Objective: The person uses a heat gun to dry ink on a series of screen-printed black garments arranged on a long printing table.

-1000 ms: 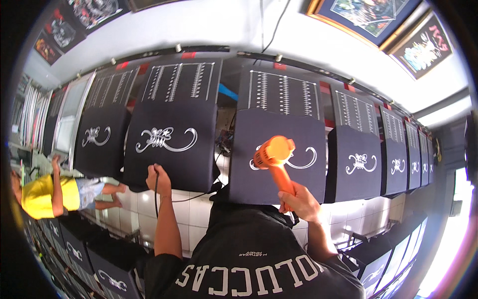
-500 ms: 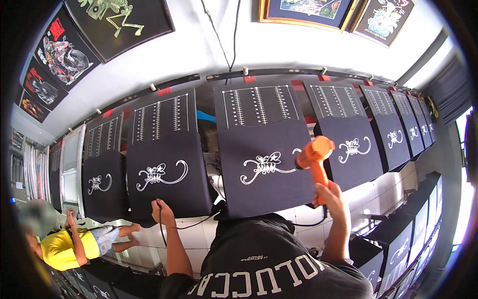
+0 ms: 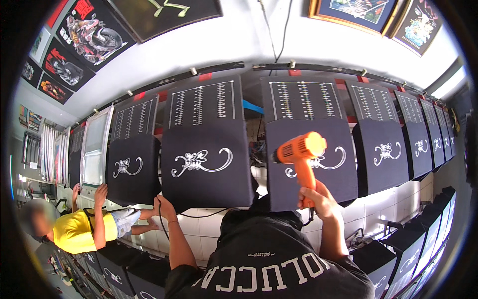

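Observation:
My right hand (image 3: 322, 200) is closed round the handle of an orange heat gun (image 3: 304, 149). The gun's dark nozzle points left, above a black shirt panel (image 3: 331, 187) with a white scroll-like print, partly hidden behind the gun. Its cord hangs below the handle. My left hand (image 3: 165, 207) pinches a black cable (image 3: 201, 216), close to the lower edge of another black shirt panel (image 3: 204, 184) bearing the same print. Both panels lie on dark boards marked with white ruler-like scales.
More printed panels (image 3: 386, 167) run along the rack to the right. At far left, a person in a yellow shirt (image 3: 74, 233) has both hands at a framed screen (image 3: 96, 149). Behind me at right stand more boards with black panels (image 3: 406, 244). Framed pictures (image 3: 348, 12) hang on the wall.
My view has shifted left along the rack. The heat gun has moved left with my right hand, staying over the same panel. The person in yellow has brought both hands up to the framed screen.

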`<action>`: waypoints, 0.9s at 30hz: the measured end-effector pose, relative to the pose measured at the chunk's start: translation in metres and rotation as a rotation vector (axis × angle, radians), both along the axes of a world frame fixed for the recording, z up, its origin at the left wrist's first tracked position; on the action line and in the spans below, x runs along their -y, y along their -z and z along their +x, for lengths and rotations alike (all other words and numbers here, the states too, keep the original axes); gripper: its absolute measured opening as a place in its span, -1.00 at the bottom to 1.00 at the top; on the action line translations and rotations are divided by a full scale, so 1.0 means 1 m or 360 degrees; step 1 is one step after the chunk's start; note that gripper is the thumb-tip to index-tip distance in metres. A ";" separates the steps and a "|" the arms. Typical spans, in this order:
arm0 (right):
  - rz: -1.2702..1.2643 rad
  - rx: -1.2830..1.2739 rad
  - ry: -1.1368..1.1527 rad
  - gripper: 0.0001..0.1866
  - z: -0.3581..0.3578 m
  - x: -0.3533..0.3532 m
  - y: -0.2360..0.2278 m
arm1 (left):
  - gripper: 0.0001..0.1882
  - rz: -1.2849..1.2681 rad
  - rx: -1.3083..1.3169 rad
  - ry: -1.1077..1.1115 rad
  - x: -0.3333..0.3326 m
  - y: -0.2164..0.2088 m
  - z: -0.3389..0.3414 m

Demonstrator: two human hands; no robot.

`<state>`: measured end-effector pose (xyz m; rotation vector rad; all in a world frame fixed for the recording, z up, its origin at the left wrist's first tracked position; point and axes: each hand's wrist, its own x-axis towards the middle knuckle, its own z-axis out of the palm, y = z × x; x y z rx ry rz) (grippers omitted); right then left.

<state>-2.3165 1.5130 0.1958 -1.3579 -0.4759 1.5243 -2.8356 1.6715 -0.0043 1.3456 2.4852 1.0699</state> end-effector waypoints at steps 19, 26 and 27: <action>-0.0126 0.0615 -0.0174 -0.70 -0.211 -0.150 -0.011 | -0.59 0.0076 -0.0103 0.0064 -0.085 0.006 -0.181; -0.0176 0.0621 -0.0186 -0.71 -0.212 -0.153 0.001 | -0.66 -0.0031 -0.0162 0.0173 -0.080 0.019 -0.181; -0.0185 0.0656 -0.0160 -0.71 -0.216 -0.154 0.000 | -0.67 -0.0015 -0.0204 0.0195 -0.082 0.020 -0.179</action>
